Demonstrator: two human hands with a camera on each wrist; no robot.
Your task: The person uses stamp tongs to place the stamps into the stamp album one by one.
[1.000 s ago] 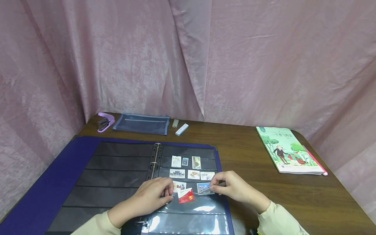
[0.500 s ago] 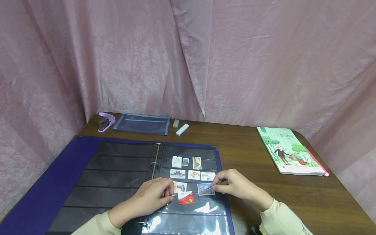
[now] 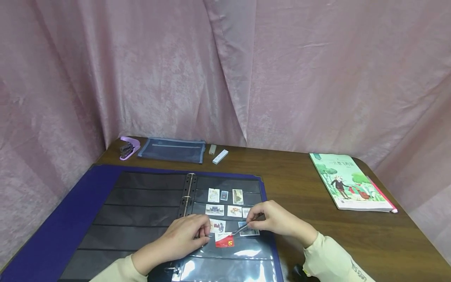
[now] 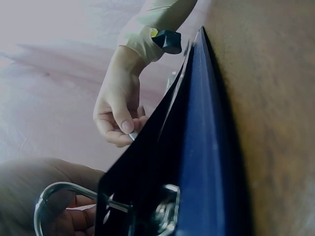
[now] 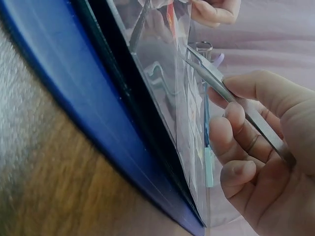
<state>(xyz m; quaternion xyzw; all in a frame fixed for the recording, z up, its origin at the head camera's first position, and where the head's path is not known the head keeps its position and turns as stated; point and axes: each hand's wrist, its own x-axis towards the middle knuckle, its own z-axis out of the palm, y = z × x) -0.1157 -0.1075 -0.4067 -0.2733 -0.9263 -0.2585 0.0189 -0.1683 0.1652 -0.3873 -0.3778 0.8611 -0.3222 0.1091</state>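
Note:
In the head view, my right hand (image 3: 278, 221) pinches metal tweezers (image 5: 224, 91) between thumb and fingers. The tweezers' tips reach the upper right edge of a red and white stamp (image 3: 224, 241). This stamp lies tilted on the right page of a stamp album (image 3: 225, 266), below the stamp with figures (image 3: 217, 226). My left hand (image 3: 184, 237) rests on the page left of it, fingers curled near a clear strip's edge; whether it pinches the strip is unclear. The right hand partly covers a blue landscape stamp (image 3: 249, 231) and a pale stamp above it.
Several stamps sit in the upper rows; dark pocket rows fill the left page (image 3: 141, 211). Metal rings (image 3: 186, 196) stand along the spine. Behind are a purple stapler (image 3: 129, 148), a mesh pouch (image 3: 172, 150) and two small pale blocks (image 3: 220, 156). A green book (image 3: 352, 182) lies right.
The tweezers' tips have moved left, from over the blue landscape stamp to the red stamp's edge. My right hand has shifted slightly left and up; the left hand stays nearly still.

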